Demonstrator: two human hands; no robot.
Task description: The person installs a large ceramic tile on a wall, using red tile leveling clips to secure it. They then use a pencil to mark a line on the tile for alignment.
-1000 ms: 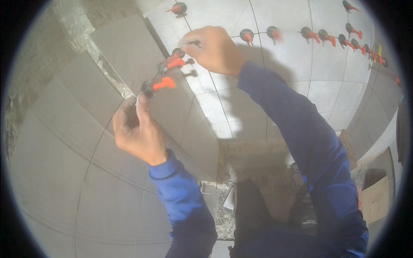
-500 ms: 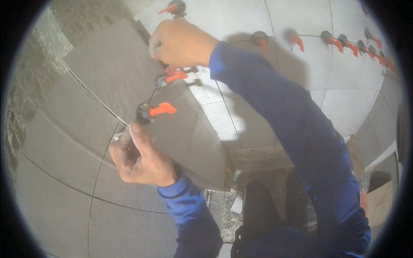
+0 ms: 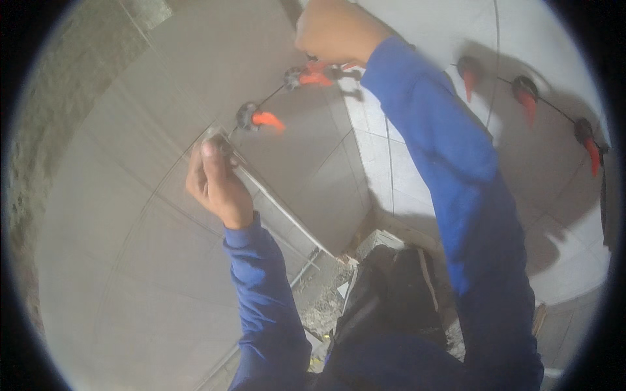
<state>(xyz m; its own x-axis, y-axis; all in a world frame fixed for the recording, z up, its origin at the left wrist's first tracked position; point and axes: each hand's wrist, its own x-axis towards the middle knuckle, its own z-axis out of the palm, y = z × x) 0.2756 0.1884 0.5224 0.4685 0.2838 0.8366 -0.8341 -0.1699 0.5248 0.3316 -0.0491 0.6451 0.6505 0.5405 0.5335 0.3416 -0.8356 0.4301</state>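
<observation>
Large grey tiles (image 3: 189,58) fill the left side, and tile levelling knobs with orange-red handles sit along a joint between them. My left hand (image 3: 222,189) is closed by the tile edge, thumb against curled fingers; a small greyish thing shows at the fingertips, too blurred to name. Just above and right of it is one levelling knob (image 3: 251,118). My right hand (image 3: 336,29) is a fist at the top, its back turned up, so whatever it grips is hidden. Below that fist lies a second levelling knob (image 3: 305,76), partly overlapped by other red pieces.
On the right, pale tiles (image 3: 417,146) carry several more levelling knobs (image 3: 525,98), with my right arm's shadow across them. A rough, unfinished strip (image 3: 72,78) runs along the far left. Rubble (image 3: 326,309) lies by my legs at the lower middle.
The whole view has shifted, so the knobs and my right fist appear farther right and higher. My left fingers are more curled and lie lower relative to the nearest knob.
</observation>
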